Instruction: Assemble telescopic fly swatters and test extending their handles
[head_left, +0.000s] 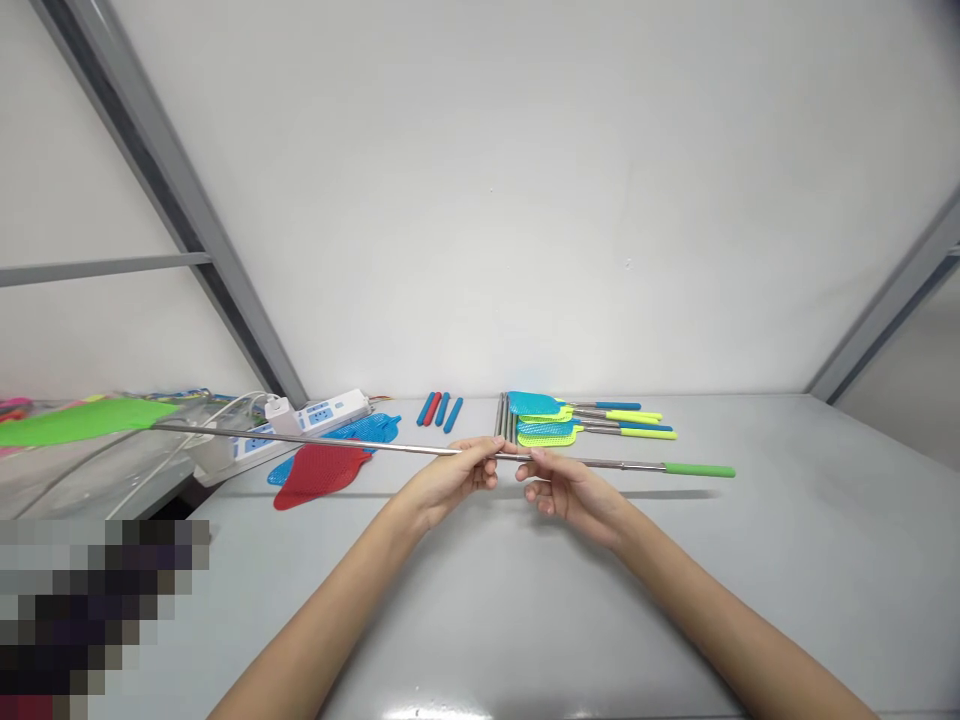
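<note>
A long fly swatter (390, 446) with a thin metal rod stretches sideways above the grey table. Its green paddle is at the far left and its green handle grip at the right. My left hand (457, 480) pinches the rod near its middle between thumb and fingers. Just to the right, my right hand (570, 492) pinches the same rod, the hands a small gap apart. Behind my hands lie several metal rods (504, 415) and a group of fly swatters with blue paddles (538, 404) and yellow-green ones.
Red (322, 472) and blue (379, 430) swatter heads lie at the left. Several short blue and red handle grips (452, 415) rest near the back wall. A white power strip (334, 412) with plugged cables and clear plastic bags (165, 455) occupy the left side.
</note>
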